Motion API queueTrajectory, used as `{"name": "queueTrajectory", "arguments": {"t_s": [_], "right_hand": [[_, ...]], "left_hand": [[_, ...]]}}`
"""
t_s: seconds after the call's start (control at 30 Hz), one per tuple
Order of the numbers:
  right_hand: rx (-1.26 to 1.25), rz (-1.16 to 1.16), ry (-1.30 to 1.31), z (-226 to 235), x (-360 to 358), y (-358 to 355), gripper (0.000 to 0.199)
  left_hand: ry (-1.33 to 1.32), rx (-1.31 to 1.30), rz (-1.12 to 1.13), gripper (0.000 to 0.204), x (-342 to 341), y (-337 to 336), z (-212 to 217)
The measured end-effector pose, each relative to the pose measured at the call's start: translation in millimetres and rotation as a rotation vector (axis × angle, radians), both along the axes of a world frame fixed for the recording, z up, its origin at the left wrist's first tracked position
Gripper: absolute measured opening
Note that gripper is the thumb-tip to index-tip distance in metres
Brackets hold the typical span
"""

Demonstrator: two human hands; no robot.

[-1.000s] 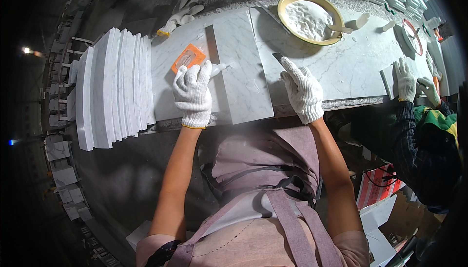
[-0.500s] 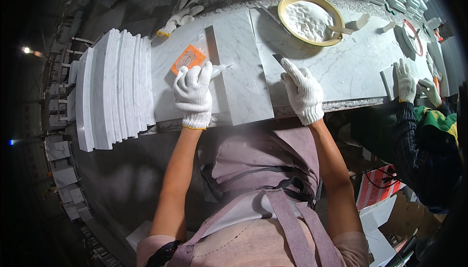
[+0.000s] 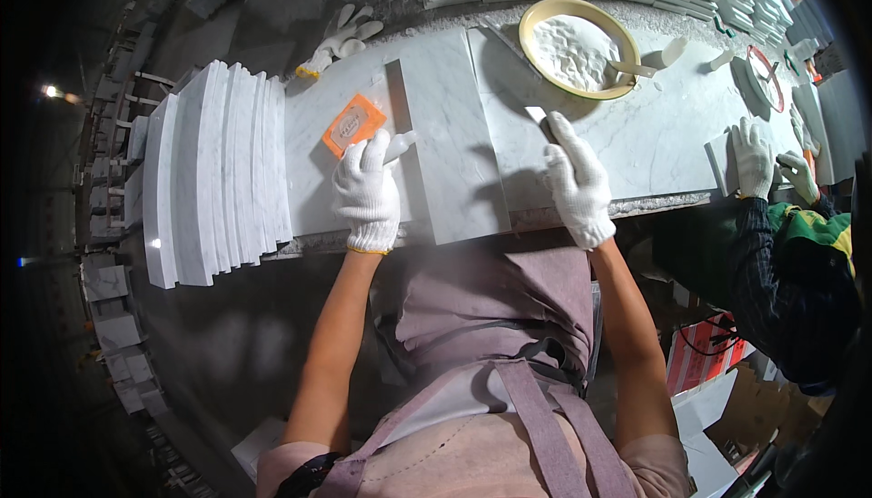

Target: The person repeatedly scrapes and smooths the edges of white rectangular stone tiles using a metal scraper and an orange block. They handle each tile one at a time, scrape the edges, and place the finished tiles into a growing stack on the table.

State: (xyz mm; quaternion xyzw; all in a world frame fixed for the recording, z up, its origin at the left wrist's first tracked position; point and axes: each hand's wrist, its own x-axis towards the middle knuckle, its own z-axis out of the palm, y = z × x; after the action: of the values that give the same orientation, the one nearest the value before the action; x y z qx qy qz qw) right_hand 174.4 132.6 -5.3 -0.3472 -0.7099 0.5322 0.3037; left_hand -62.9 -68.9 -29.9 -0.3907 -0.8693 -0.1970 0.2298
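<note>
My left hand (image 3: 365, 191), in a white knit glove, is closed around a small translucent squeeze bottle (image 3: 401, 145), its tip toward the marble strip. The glove covers part of the bottle. My right hand (image 3: 579, 182), gloved the same way, grips a thin flat scraper blade (image 3: 537, 116) that sticks out past the fingertips; its other end is hidden. Between my hands lies a long grey-veined marble strip (image 3: 451, 139) on the pale stone worktop (image 3: 627, 157). An orange square packet (image 3: 353, 124) with a greyish centre rests just beyond my left hand.
A yellow-rimmed bowl (image 3: 627, 39) of white powder, with a spatula (image 3: 633, 69) in it, stands beyond my right hand. Stone strips (image 3: 213, 175) are stacked at left. An empty glove (image 3: 343, 39) lies at the back. A co-worker's gloved hand (image 3: 753, 157) touches a tile at right.
My left hand has drawn the bottle slightly back from the middle of the marble strip. My right hand has shifted a little to the right, and the blade has turned to catch the light.
</note>
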Motion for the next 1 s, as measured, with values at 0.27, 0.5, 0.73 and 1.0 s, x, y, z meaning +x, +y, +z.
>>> {"name": "queueTrajectory", "arguments": {"t_s": [0.27,0.5,0.73,1.0], "right_hand": [[0.294,-0.008,-0.203,40,8,85,0.039],[0.49,0.084,-0.539,44,-31,120,0.031],[0.435,0.119,-0.565,43,-48,128,0.032],[0.009,0.077,-0.448,45,-35,127,0.035]], "left_hand": [[-0.446,0.531,0.039,0.052,8,-4,-20],[-0.441,0.526,0.064,0.048,15,-10,-33],[-0.31,0.433,0.068,0.047,15,-10,-30],[-0.448,0.52,0.066,0.044,15,-11,-31]]}}
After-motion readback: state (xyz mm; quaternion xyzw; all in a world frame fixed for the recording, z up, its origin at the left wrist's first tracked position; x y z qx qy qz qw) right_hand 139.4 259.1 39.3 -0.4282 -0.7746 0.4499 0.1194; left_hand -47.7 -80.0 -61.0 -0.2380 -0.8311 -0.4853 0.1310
